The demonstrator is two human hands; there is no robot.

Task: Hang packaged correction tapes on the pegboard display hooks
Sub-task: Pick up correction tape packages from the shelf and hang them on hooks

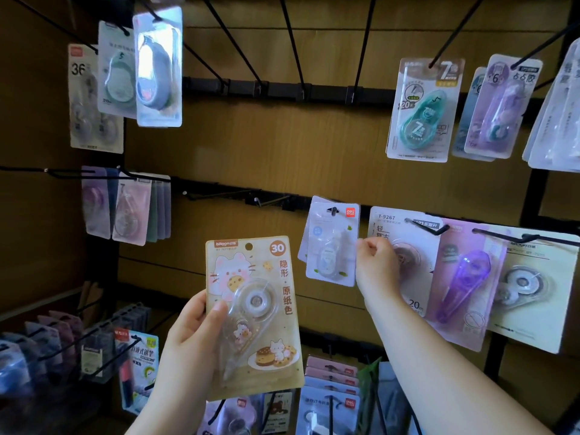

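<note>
A: Left hand (188,337)?
B: Seven o'clock, raised. Thumb lies across the cat-print correction tape pack (260,324), gripped upright at six.
A: Right hand (375,268)?
B: Four o'clock, fingers curled at the three-o'clock edge of the white pack (329,246); grip unclear.
A: Surroundings?
B: Brown pegboard (251,146), black hooks (292,42).

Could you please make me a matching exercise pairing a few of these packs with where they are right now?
Things:
1. cat-print pack
2. teal pack
3. bright purple pack

Places:
A. hanging in the upper row
B. held in the left hand
C. hanging in the middle row, to the right of the right hand

Pairs: 1-B; 2-A; 3-C
</note>
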